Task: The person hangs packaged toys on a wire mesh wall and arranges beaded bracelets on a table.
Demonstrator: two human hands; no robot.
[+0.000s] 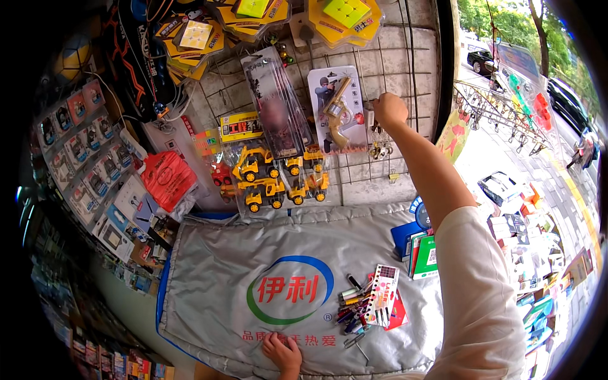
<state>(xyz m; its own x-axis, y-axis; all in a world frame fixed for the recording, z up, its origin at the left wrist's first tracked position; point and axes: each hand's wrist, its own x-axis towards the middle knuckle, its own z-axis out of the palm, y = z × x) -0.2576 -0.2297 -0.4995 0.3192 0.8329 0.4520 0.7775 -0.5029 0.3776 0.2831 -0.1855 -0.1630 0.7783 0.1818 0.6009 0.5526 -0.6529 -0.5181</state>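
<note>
My right hand (390,111) is raised to the wire grid (349,175) on the wall, its fingers curled in beside a carded gold toy revolver (338,111). Whatever lies within those fingers is hidden from me. Small metal trinkets (380,151) dangle just below it. My left hand (283,354) lies palm down on a silver quilted cover (209,275) with printed lettering, holding nothing, its fingers slightly apart. To its right on the cover are a heap of pens or slim tubes (352,313), a laser pointer card (384,294) and a metal wire hook (356,345).
Bagged yellow toy construction trucks (259,190) and a long blister pack (275,109) hang on the grid. Carded puzzle cubes (346,12) hang above. Carded accessories (90,142) and a red plastic bag (168,180) are left. Booklets (408,240) and street-side goods (527,237) stand right.
</note>
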